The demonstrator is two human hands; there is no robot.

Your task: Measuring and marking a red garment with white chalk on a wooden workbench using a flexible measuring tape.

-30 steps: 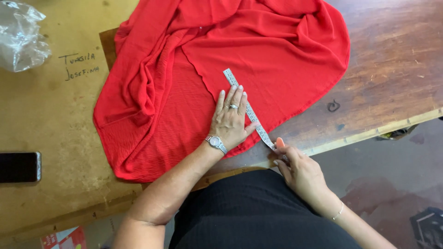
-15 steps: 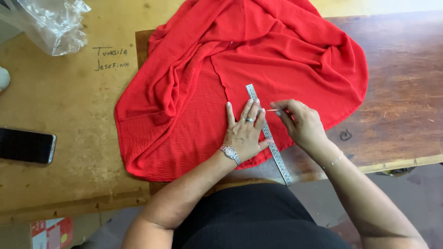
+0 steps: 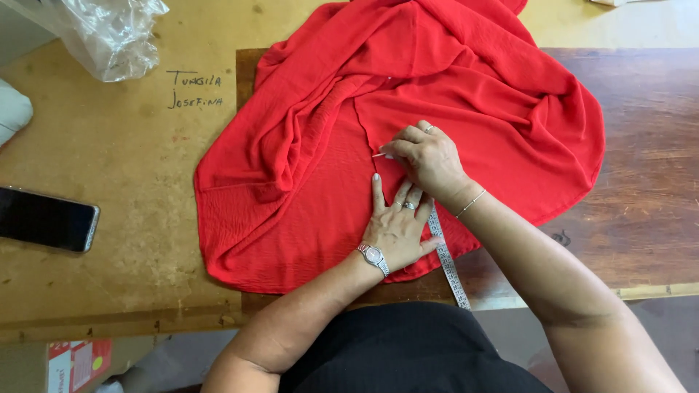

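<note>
The red cloth (image 3: 466, 109) lies rumpled and spread under both hands. The left hand (image 3: 397, 225) presses flat on it, fingers spread, beside the tape (image 3: 445, 262). Just above, the right hand (image 3: 429, 156) pinches what seems a pin (image 3: 378, 154).

Most of the measuring tape (image 3: 447, 260) is covered by the left hand (image 3: 397, 227) and the right hand (image 3: 429, 156); only its lower stretch is seen beside the left hand. The thin pale object (image 3: 378, 154) pinched in the right hand's fingertips is too small to be identified. The red fabric (image 3: 349, 145) is cut off by the top edge. Left of the fabric, the clear plastic bag (image 3: 102, 33) and the dark phone (image 3: 47, 218) are cropped by the frame's edges.
</note>
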